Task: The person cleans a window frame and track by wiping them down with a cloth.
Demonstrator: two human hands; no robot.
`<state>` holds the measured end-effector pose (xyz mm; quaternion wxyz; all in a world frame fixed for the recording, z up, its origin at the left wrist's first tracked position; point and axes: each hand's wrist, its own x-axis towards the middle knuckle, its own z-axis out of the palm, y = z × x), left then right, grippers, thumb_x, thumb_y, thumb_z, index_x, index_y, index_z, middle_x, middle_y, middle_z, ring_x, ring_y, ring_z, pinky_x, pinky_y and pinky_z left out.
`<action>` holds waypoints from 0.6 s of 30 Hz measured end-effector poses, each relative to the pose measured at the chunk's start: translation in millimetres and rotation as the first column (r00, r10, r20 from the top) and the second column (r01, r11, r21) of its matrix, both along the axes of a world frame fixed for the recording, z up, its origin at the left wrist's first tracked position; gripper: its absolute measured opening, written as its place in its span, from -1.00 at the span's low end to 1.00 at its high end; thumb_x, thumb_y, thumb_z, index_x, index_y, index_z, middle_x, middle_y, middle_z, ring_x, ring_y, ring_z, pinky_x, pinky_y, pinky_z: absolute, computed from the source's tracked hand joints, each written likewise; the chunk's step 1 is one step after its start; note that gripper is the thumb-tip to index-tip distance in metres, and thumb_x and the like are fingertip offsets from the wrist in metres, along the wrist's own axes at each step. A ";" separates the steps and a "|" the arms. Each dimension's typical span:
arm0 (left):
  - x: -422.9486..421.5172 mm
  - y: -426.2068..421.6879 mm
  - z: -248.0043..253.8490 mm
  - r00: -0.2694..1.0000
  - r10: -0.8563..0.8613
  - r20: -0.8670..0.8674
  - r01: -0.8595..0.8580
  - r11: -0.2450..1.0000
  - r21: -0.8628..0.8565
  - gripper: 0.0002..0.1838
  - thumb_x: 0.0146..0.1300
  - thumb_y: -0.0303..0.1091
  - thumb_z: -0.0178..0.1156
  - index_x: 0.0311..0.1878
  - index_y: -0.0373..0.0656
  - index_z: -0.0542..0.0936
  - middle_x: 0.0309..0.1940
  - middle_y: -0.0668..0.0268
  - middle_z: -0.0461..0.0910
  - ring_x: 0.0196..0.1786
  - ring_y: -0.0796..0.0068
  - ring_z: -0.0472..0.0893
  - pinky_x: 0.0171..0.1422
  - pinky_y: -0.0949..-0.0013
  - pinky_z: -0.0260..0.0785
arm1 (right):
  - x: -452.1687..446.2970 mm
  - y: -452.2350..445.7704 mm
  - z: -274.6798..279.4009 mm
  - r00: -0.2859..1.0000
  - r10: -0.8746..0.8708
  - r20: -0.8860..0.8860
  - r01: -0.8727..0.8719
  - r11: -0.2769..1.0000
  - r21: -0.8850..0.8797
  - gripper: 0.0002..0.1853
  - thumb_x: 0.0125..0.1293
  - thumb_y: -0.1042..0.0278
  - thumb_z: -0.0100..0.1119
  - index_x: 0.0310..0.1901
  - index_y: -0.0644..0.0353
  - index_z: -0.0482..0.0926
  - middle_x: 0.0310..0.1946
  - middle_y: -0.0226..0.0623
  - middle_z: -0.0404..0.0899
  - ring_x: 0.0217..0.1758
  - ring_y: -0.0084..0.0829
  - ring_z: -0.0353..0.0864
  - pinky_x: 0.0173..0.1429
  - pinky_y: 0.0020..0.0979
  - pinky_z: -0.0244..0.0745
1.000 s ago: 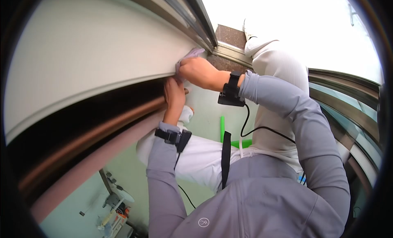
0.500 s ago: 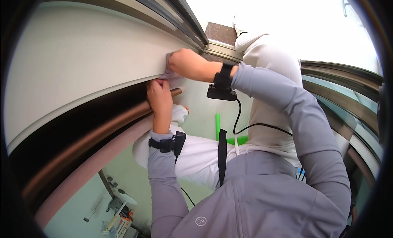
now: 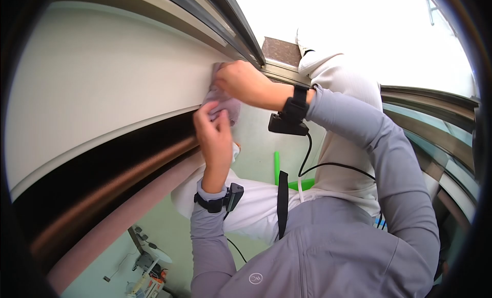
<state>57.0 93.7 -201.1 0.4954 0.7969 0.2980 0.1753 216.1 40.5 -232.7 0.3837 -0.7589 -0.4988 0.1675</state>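
Note:
A greyish-purple cloth hangs folded at the corner of a cream panel, close to the dark frame. My right hand is closed on its upper part, pressing it near the panel's edge. My left hand is just below, thumb and fingertips curled at the cloth's lower left edge. The exact contact of those fingertips is partly hidden and a little blurred. Black straps with small boxes and cables sit on both wrists.
A brown rail and a pink rail run below the panel, beside a dark gap. Dark metal frame tracks stand above. A green object lies on the floor between my legs. Assorted items stand at lower left.
Both hands have shifted slightly right and down in view. More of the cloth shows now, and my left thumb and fingers are a little farther apart than before.

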 end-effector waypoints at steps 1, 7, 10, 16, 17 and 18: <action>4.4 -4.8 1.9 0.985 -0.111 -0.132 0.119 0.991 0.057 -0.50 0.30 -0.45 0.17 0.25 -0.38 0.29 -0.05 0.04 0.33 -0.04 0.26 0.55 0.04 0.32 0.47 | 3.2 3.9 -12.5 0.999 0.018 0.046 -0.011 0.989 -0.150 -0.86 0.10 0.42 0.17 -0.46 0.33 0.60 -0.37 -0.09 0.58 -0.32 -0.08 0.61 -0.24 -0.20 0.52; 24.7 -18.1 -19.0 0.971 -0.190 -0.148 0.191 0.982 -0.006 -0.30 0.29 -0.46 0.17 0.42 -0.34 0.07 0.10 -0.01 0.24 0.16 0.17 0.44 0.30 0.22 0.31 | 3.3 3.0 -27.3 0.990 -0.034 0.139 0.034 0.999 0.001 -0.87 0.04 0.43 0.17 -0.56 0.29 0.59 -0.52 -0.02 0.59 -0.41 -0.02 0.62 -0.27 -0.17 0.55; 27.9 -22.0 -7.1 0.979 -0.193 0.072 0.198 0.977 -0.078 -0.21 0.32 -0.47 0.14 0.46 -0.36 -0.11 0.31 -0.01 0.04 0.39 0.21 0.20 0.51 0.21 0.06 | 11.2 0.0 3.5 0.989 -0.144 0.022 0.142 0.986 0.092 -0.86 0.11 0.40 0.15 -0.51 0.26 0.59 -0.52 -0.08 0.58 -0.40 -0.02 0.61 -0.28 -0.16 0.53; 36.8 -6.9 -52.5 0.965 -0.261 -0.007 0.245 0.914 -0.324 -0.19 0.21 -0.55 0.16 0.43 -0.38 -0.07 0.29 0.07 0.14 0.39 0.29 0.22 0.50 0.28 0.03 | 0.3 -4.3 -42.3 0.993 -0.073 0.096 0.076 0.997 -0.020 -0.94 0.06 0.46 0.15 -0.45 0.25 0.58 -0.40 -0.16 0.55 -0.31 -0.12 0.59 -0.25 -0.23 0.54; 42.2 3.2 -65.9 0.957 -0.289 -0.012 0.256 0.864 -0.433 -0.19 0.17 -0.57 0.17 0.42 -0.39 -0.04 0.28 0.08 0.18 0.38 0.30 0.24 0.49 0.30 0.04 | -2.7 -2.4 -54.8 0.989 -0.092 0.119 0.099 0.994 -0.052 -0.94 0.05 0.46 0.14 -0.45 0.24 0.57 -0.40 -0.16 0.55 -0.31 -0.12 0.59 -0.25 -0.23 0.54; 49.4 8.3 -65.7 0.958 -0.283 -0.043 0.226 0.840 -0.493 -0.21 0.06 -0.62 0.17 0.38 -0.39 0.05 0.23 0.12 0.29 0.35 0.35 0.28 0.45 0.35 0.08 | -5.7 -1.9 -61.4 0.983 -0.109 0.146 0.122 0.989 -0.083 -0.94 0.05 0.47 0.14 -0.46 0.24 0.57 -0.40 -0.16 0.56 -0.31 -0.13 0.60 -0.25 -0.23 0.54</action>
